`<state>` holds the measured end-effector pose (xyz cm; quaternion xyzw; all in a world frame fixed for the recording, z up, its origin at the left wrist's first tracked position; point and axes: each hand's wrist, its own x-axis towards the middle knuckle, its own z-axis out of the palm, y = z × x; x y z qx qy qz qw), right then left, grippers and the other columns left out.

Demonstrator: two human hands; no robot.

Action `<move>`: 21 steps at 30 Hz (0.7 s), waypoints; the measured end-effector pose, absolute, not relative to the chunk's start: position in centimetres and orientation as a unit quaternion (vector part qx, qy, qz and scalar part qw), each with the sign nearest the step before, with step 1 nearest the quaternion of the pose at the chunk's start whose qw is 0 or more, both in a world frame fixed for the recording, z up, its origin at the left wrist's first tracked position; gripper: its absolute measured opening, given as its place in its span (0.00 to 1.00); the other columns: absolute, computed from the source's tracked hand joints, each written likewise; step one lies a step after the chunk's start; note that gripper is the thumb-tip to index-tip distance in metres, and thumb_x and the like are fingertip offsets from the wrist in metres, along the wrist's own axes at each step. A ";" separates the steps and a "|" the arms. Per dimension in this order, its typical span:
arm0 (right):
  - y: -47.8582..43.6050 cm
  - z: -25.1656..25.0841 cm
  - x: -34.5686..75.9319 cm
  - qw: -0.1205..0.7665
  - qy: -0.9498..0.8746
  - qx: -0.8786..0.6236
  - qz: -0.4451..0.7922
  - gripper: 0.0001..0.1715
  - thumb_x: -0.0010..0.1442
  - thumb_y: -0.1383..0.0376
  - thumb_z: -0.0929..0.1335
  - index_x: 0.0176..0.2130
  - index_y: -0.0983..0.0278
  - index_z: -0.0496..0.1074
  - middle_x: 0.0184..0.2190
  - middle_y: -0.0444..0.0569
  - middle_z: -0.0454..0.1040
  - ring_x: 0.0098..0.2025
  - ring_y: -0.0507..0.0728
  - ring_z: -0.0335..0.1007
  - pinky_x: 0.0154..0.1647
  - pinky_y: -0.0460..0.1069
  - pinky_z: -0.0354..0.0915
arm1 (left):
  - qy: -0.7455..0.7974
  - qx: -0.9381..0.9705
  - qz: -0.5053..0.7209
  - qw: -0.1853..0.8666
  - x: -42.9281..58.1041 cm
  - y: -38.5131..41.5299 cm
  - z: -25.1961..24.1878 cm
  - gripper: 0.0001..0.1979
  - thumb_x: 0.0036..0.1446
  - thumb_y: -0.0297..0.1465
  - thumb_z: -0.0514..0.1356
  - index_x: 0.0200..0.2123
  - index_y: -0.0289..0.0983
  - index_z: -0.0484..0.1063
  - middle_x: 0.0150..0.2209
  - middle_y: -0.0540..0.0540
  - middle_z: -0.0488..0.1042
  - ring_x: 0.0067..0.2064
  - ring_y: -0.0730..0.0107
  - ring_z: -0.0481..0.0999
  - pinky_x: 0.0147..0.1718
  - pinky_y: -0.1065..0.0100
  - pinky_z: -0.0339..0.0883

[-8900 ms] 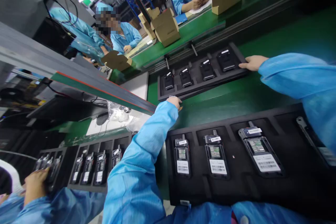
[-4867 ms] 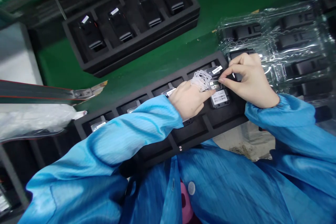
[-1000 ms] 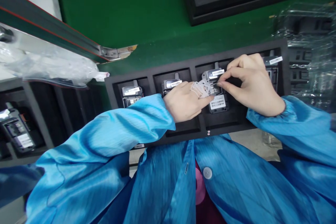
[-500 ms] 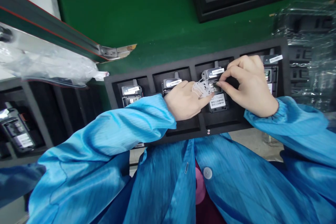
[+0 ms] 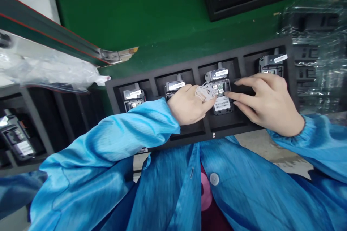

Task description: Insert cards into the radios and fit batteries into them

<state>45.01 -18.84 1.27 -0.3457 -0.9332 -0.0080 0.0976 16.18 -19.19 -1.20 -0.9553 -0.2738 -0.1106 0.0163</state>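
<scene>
Nearest is the person's blue coat [image 5: 168, 187] with a white button [image 5: 214, 179], and just beyond it lies a black foam tray [image 5: 238, 129] of four compartments. The device [image 5: 222, 104] lies in the tray's third compartment from the left, back upward, with its inner bay exposed and a barcode label on the near half. At its left side the left hand [image 5: 189, 104] has its fingers curled together, white looped strips [image 5: 205, 92] bunched over them; whether it grips anything cannot be told. The right hand [image 5: 267, 101] has its fingers spread apart, one tip at the device's right edge. Similar handsets [image 5: 175, 85] fill the other compartments. Left is another tray [image 5: 47, 130]; right, clear plastic packs [image 5: 306, 57] with black parts. Farther left lies a plastic bag [image 5: 62, 74]; farthest right, on the green table [image 5: 135, 11], stands a dark tray [image 5: 214, 9].
</scene>
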 end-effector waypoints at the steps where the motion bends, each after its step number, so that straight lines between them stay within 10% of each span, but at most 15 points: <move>1: -18.8 1.3 45.1 0.097 -0.935 -0.340 -0.010 0.19 0.65 0.63 0.71 0.55 0.55 0.77 0.58 0.53 0.72 0.57 0.67 0.67 0.54 0.62 0.65 | -0.277 -0.955 -0.106 0.016 16.2 -19.2 -1.2 0.22 0.65 0.29 0.54 0.60 0.37 0.74 0.44 0.35 0.81 0.41 0.54 0.79 0.37 0.57 0.66; 21: -18.1 1.0 44.0 0.069 -0.922 -0.382 0.004 0.25 0.69 0.55 0.66 0.61 0.61 0.73 0.64 0.59 0.66 0.64 0.72 0.60 0.61 0.67 0.63 | -0.369 -0.927 -0.002 -0.064 17.1 -17.5 1.0 0.27 0.63 0.27 0.53 0.65 0.33 0.70 0.43 0.34 0.80 0.44 0.51 0.79 0.38 0.58 0.67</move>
